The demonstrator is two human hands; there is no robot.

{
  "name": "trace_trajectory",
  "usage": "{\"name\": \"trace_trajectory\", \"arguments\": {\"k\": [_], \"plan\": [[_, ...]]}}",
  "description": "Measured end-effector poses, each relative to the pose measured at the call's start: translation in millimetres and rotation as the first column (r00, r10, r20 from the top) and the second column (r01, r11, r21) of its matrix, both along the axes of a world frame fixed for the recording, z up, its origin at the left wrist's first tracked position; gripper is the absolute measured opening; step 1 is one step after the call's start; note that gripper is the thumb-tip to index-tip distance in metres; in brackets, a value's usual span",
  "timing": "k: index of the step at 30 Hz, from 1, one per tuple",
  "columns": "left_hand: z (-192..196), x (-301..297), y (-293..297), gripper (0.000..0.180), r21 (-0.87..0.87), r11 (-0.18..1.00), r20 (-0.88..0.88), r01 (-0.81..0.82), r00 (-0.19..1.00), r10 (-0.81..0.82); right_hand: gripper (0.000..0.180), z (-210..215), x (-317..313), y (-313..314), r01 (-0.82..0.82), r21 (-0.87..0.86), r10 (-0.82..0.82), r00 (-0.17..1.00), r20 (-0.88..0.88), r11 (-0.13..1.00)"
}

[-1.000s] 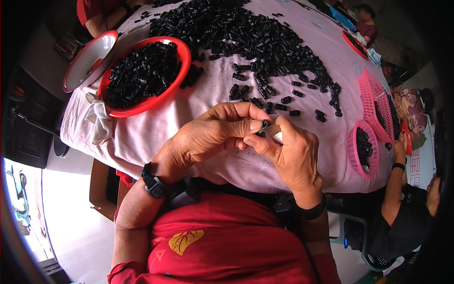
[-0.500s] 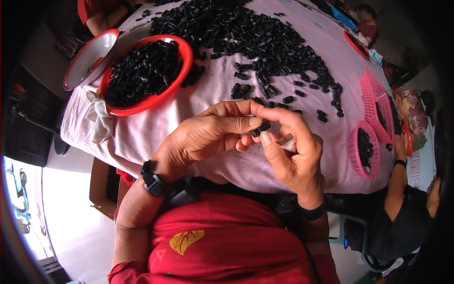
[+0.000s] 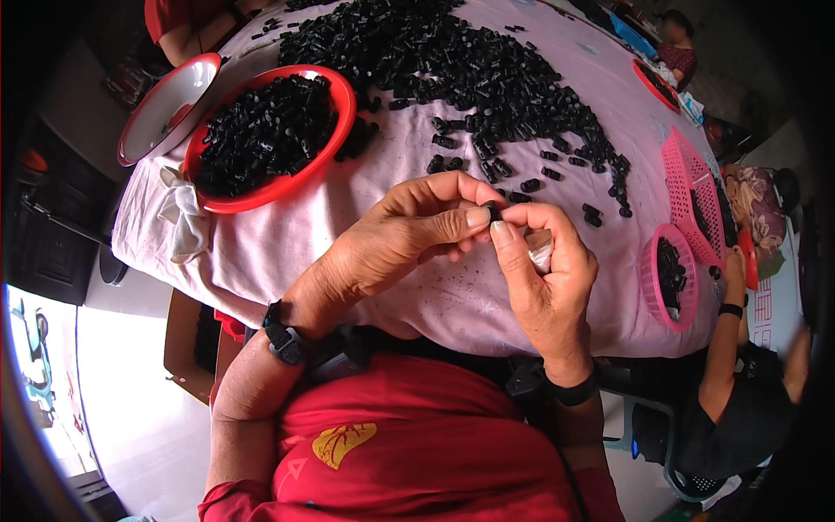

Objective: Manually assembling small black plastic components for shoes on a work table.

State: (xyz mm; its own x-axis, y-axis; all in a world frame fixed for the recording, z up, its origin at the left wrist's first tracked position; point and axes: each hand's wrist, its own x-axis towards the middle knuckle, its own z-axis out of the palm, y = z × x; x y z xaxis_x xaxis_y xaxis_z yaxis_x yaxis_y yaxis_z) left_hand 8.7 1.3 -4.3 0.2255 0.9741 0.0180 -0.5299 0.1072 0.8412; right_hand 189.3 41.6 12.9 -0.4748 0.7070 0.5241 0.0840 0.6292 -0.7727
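Tiny black part (image 3: 493, 210) pinched mid-frame between both my hands

My left hand (image 3: 409, 235) and right hand (image 3: 548, 274) both clamp thumb and fingertips on it, just above the pink cloth (image 3: 435, 296). Red bowl (image 3: 335, 130) upper left is full of black pieces, an empty white one (image 3: 143, 122) beside it. Loose black pile (image 3: 452, 61) up top, pink baskets (image 3: 648, 283) right, someone's arm (image 3: 722, 348) near them.
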Motion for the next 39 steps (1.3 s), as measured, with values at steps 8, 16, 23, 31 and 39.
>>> {"name": "trace_trajectory", "arguments": {"k": [8, 16, 23, 31, 39], "plan": [[0.0, -3.9, -0.6, 0.023, -0.011, 0.999, 0.044, 0.032, 0.999, -0.031, 0.023, 2.6, -0.6, -2.3, 0.031, 0.041, -0.033, 0.998, 0.048, 0.999], [0.0, -2.3, -1.3, 0.026, 0.002, 0.997, 0.063, 0.079, 0.995, -0.079, 0.046, 7.2, 2.0, -1.3, 0.098, 0.155, -0.14, 0.946, 0.291, 0.983], [-1.0, -1.2, -0.6, 0.029, 0.034, 0.993, 0.043, 0.111, 0.993, -0.112, 0.055, 0.9, 2.3, 3.8, 0.114, 0.262, -0.197, 0.928, 0.315, 0.958], [0.2, -0.7, -2.1, 0.03, 0.008, 0.993, 0.034, 0.116, 0.993, -0.116, 0.056, -0.2, 2.1, 4.0, 0.12, 0.406, -0.275, 0.897, 0.347, 0.906], [-0.3, -0.1, -1.2, 0.029, 0.002, 0.994, 0.014, 0.111, 0.994, -0.111, 0.055, 2.3, 2.0, 2.1, 0.134, 0.457, -0.319, 0.878, 0.356, 0.879]]}}
